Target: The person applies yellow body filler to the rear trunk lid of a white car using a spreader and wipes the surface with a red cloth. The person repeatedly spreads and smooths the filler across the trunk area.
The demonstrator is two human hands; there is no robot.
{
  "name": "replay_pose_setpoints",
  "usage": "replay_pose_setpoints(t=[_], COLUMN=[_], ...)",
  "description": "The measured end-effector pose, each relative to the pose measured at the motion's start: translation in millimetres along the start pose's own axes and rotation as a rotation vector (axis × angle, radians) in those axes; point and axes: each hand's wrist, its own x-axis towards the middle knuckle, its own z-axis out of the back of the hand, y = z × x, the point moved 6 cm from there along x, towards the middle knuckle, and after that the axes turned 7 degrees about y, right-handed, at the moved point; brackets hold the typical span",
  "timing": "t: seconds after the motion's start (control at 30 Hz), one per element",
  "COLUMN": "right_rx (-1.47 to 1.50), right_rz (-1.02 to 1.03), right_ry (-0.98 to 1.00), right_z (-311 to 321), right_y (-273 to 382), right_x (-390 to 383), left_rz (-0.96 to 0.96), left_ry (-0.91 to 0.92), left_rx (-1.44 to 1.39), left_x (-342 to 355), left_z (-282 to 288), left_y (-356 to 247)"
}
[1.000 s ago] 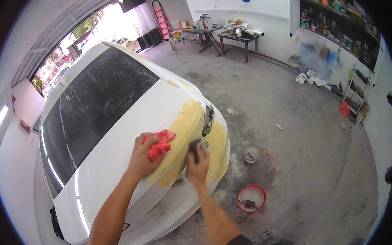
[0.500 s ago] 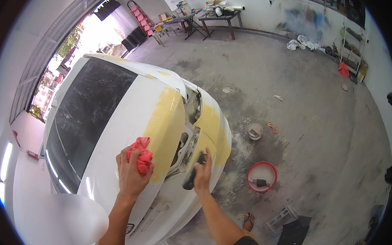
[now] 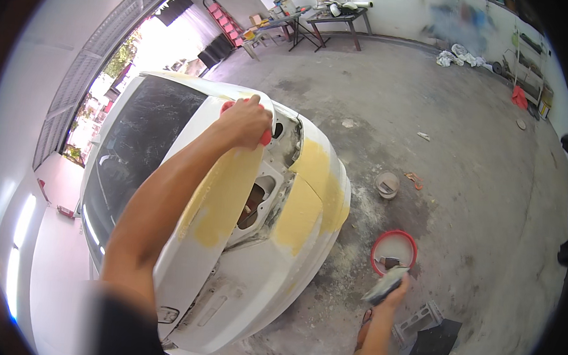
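Atop the white car [image 3: 189,278], our left hand [image 3: 250,120] clasps a red cloth [image 3: 266,138], palm down, presumably for even contact; near the red-rimmed bucket [image 3: 415,252], our right hand [image 3: 393,299] grips a dark block [image 3: 385,286], pale face clear.

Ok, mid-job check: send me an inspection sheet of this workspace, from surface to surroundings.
Surface: white car with yellow patches; stained gray floor.
Things: red cloth at the car's rear bodywork; block with a dark side, slightly blurred.
Clutter: red-rimmed bucket, small pail, orange scrap and dark sheet on the floor.
Grips: left grip closed on the red cloth; right grip around the block, off the car.
Cables: nothing seen.
Surroundings: loaded table by the wall, pink-stepped ladder, bright doorway.
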Motion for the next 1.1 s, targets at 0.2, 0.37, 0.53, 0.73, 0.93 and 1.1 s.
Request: replay_pose_setpoints(t=[0.2,0.37,0.53,0.73,0.93,1.1], right_rx=[0.080,-0.079,-0.082,-0.092,-0.120,-0.145], right_rz=[-0.089,-0.099,-0.068,-0.129,-0.061,-0.059], right_ry=[-0.082,0.032,0.080,0.071,-0.020,0.012], right_z=[-12.6,-43.6,-35.5,18.2,31.3,0.2], right_y=[58.0,73.1,78.4,74.2,91.0,97.2], right_x=[33.0,22.3,14.8,11.1,2.9,-16.5], left_rz=[-0.165,-0.057,0.234,0.338,0.488,0.387], left_ry=[-0.211,-0.371,-0.663,-0.853,-0.712,-0.896], left_rx=[-0.002,-0.123,-0.281,-0.870,-1.233,-0.645], left_x=[-141.0,-261.7,-335.7,-340.1,-321.2,-312.0], left_z=[5.9,19.1,32.8,3.3,-28.9,-7.5], left_y=[-25.4,-22.2,10.6,78.7,93.3,36.7])
